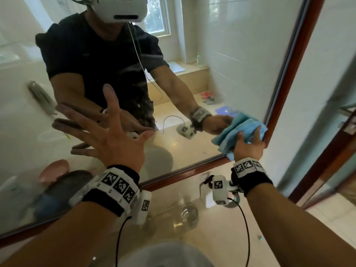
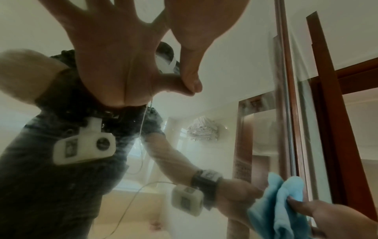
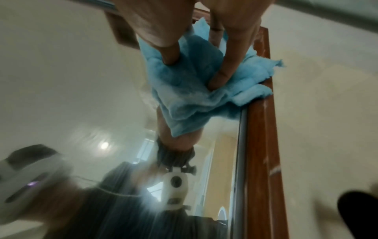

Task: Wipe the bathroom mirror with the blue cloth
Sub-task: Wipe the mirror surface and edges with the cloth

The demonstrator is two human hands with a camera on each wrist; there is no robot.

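Here, pressed against the glass at the lower right corner of the large wood-framed bathroom mirror (image 1: pixel 221 60): the bunched light-blue microfibre cloth (image 1: pixel 238 132). Crumpled into folds, with its long axis slanting from low on the side away from the frame up toward the reddish-brown wooden frame (image 1: pixel 292 70), one ragged end lapping onto that frame in the right wrist view (image 3: pixel 253 92). Held there by the right hand (image 1: pixel 248 147), thumb and fingers curled round the folds and digging into the pile, fingertips (image 3: pixel 219 77) sunk in the fabric. Right forearm reaching up and forward from the lower right, wrist bent back, black strap and white tagged band round it, a small white camera block hanging beneath.

Further along the glass from the frame, toward the mirror's middle: the left hand (image 1: pixel 113 135), wide and holding nothing, fingers spread and straight, pointing up and away, palm toward the glass. Contact with the mirror not clear from the head view; in the left wrist view the left hand's (image 2: pixel 190 40) thumb tip meeting its own reflection. Left forearm angled up from the lower left, same black strap and tagged band.

Below the frame's bottom rail: a pale glossy stone surface (image 1: pixel 215 234), with a clear drinking glass (image 1: pixel 189 212) standing on it, under the mirror's lower edge, and the rim of a grey basin (image 1: pixel 163 253) nearest the body.
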